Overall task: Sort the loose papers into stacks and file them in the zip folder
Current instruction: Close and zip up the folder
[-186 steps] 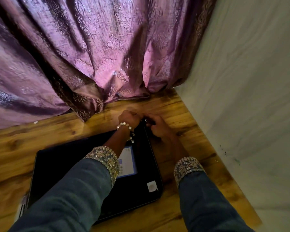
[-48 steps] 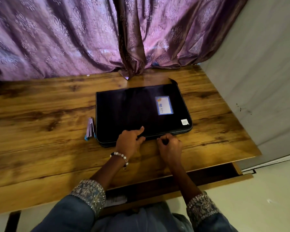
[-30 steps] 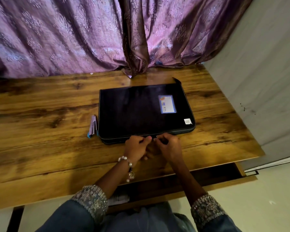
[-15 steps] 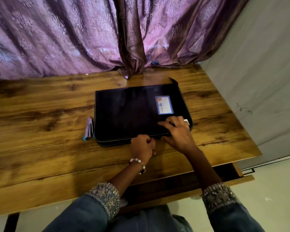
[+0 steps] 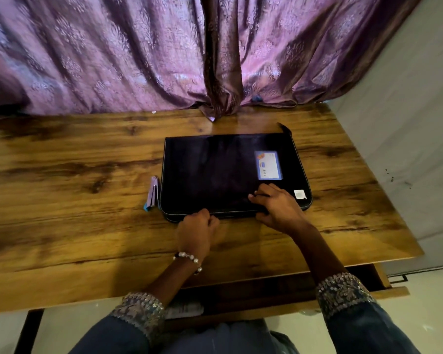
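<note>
Your black rectangular zip folder point(image 5: 223, 172) lies flat and closed on the brown wood-grain counter point(image 5: 69, 190), right of the middle, with its long near edge facing you. A blue-bordered label point(image 5: 268, 165) and a small white sticker point(image 5: 299, 194) sit on its right part.

Your left hand point(image 5: 197, 232) is curled into a loose fist at the folder's near edge, its grip pressed together against the zip line (whether it pinches the zip pull I cannot tell, since the fingers hide it). A pearl bead bracelet point(image 5: 189, 259) circles that wrist.

Your right hand point(image 5: 276, 205) rests palm down on the folder's near right corner, fingers spread flat on the cover, gripping nothing.

A small purple and blue folded object point(image 5: 152, 191) lies on the counter just beside the folder's left edge. Purple patterned curtains point(image 5: 138, 54) hang behind the counter.
</note>
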